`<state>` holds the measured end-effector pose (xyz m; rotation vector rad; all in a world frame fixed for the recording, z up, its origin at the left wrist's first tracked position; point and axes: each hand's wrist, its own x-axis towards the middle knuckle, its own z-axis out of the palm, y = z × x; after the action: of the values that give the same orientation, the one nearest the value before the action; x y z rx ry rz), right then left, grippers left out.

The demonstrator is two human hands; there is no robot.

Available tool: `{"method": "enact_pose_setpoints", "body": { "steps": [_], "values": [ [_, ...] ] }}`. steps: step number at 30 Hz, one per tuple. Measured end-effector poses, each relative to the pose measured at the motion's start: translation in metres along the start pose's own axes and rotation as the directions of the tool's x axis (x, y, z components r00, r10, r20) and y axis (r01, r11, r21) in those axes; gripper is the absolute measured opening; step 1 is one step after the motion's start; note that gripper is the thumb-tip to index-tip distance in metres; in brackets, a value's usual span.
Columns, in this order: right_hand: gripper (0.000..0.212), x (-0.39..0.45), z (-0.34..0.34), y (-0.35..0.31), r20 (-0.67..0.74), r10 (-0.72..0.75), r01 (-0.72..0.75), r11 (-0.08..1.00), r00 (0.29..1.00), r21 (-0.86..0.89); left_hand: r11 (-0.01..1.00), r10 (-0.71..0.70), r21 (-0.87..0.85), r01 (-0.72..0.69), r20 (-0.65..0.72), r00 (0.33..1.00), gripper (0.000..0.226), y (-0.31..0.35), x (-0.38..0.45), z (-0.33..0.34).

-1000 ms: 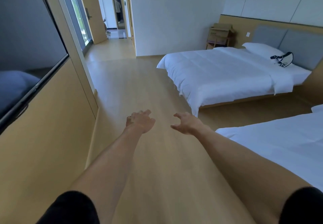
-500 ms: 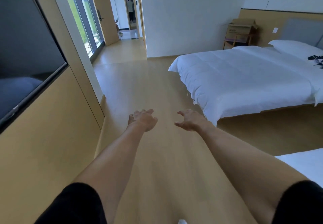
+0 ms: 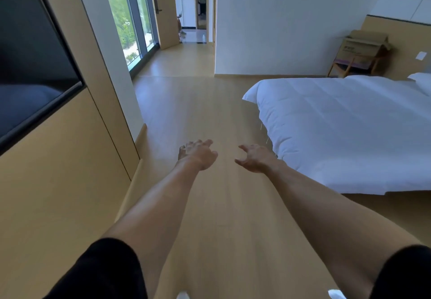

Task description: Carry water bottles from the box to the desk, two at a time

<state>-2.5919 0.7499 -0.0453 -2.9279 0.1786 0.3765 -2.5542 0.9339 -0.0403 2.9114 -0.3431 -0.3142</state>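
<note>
My left hand (image 3: 198, 154) and my right hand (image 3: 255, 158) are stretched out in front of me over the wooden floor, both empty with loosely spread fingers. A cardboard box (image 3: 363, 43) with open flaps sits on a wooden chair in the far right corner, beside the headboard. No water bottles and no desk are visible.
A white bed (image 3: 345, 130) fills the right side. A wood-panelled wall with a dark screen (image 3: 30, 70) runs along the left, then tall windows (image 3: 126, 18). A person (image 3: 202, 0) stands in the far doorway. Wooden floor (image 3: 198, 102) stretches ahead.
The view has moved forward and swung left: the bed is nearer, the second bed at lower right has left the frame, and the box has shifted right. Both hands stay empty.
</note>
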Motion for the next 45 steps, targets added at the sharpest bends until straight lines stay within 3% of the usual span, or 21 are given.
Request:
{"method": "enact_pose_setpoints", "body": {
  "steps": [15, 23, 33, 45],
  "values": [
    [0.071, 0.315, -0.078, -0.042, -0.028, 0.121, -0.122, 0.992, 0.992, -0.018, 0.996, 0.084, 0.013, -0.086, 0.083, 0.993, 0.062, -0.078, 0.345, -0.069],
    [0.073, 0.440, -0.106, -0.040, -0.005, 0.192, -0.192, 0.981, 0.981, -0.015, 0.991, 0.130, -0.002, -0.131, 0.106, 0.986, 0.062, -0.089, 0.480, -0.091],
    [0.074, 0.654, -0.140, -0.020, 0.008, 0.138, -0.138, 0.989, 0.990, 0.058, 0.994, 0.092, 0.049, -0.095, 0.062, 0.994, 0.062, -0.095, 0.672, -0.122],
    [0.076, 0.909, -0.229, -0.017, 0.032, 0.040, -0.042, 0.998, 0.999, 0.050, 0.998, 0.009, 0.068, -0.011, 0.038, 0.999, 0.061, -0.098, 0.913, -0.198]
  ]
}}
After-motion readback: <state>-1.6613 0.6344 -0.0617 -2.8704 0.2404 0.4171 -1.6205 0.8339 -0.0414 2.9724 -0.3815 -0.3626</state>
